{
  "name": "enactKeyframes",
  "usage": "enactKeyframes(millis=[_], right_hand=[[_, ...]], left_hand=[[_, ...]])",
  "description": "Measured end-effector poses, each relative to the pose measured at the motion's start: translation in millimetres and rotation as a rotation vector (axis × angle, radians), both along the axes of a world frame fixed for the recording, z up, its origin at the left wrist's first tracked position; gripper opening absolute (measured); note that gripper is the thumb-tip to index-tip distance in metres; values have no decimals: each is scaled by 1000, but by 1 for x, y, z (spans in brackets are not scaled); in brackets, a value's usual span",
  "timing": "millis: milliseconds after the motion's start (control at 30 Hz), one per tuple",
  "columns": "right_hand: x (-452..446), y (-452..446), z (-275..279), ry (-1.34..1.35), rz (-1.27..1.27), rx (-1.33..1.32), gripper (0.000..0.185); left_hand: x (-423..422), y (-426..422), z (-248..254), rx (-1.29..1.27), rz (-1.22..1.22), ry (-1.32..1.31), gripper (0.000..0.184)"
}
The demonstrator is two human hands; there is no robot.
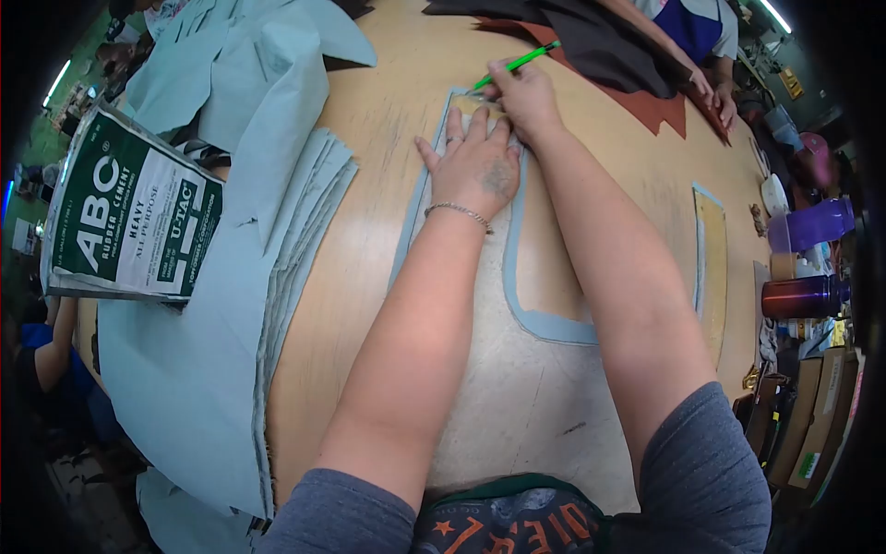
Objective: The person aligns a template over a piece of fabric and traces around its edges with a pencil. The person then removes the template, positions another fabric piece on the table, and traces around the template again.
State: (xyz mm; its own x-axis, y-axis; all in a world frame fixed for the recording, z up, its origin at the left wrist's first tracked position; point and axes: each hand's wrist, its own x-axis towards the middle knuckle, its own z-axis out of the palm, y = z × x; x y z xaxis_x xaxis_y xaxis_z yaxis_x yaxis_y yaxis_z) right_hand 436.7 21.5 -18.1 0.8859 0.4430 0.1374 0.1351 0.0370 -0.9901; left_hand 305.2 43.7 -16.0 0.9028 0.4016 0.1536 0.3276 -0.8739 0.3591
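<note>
Fingers spread, my left hand [475, 166] lies flat on a pale template [544, 397] with a narrow arm running away from me. Under the template is a light-blue sheet [544, 326], showing as a border along its edges. My right hand [526, 100] grips a bright green pencil [521, 66], its tip at the far end of the template's arm, just beyond my left fingertips. A tan strip crosses that far end, partly under my left fingers. The near part of the template is partly hidden by my forearms and body.
On the left, a rubber cement can [138, 208] rests on stacked blue-grey sheets [203, 388]. Dark and reddish-brown leather pieces [609, 83] lie at the far right, by another person's hands [715, 97]. A narrow strip [711, 268], tumbler [801, 297] and purple cup [812, 226] are rightward.
</note>
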Motion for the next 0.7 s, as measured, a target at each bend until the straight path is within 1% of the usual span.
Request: enactKeyframes(millis=[100,233,333,433,467,567,600,700], right_hand=[[2,3,-8,-111,-76,-26,27],[6,10,-10,-153,-27,-99,28],[11,11,-12,-224,-51,-164,29],[19,-5,-10,-388,-61,-276,29],[17,-16,-7,-246,-42,-226,28],[19,-26,-8,-159,7,-78,27],[22,-19,-9,-231,-26,-130,27],[17,8,-7,-470,-7,-269,26]], left_hand=[[2,-1,-4,-6,0,-13,42],[2,0,-4,-32,10,-56,43],[2,2,-5,-34,17,-59,42],[1,1,-4,-47,0,-37,41],[1,1,-5,-41,2,-45,40],[2,0,-6,-32,19,-45,40],[2,-2,-5,-27,18,-39,40],[1,-1,-2,-130,-8,-72,39]])
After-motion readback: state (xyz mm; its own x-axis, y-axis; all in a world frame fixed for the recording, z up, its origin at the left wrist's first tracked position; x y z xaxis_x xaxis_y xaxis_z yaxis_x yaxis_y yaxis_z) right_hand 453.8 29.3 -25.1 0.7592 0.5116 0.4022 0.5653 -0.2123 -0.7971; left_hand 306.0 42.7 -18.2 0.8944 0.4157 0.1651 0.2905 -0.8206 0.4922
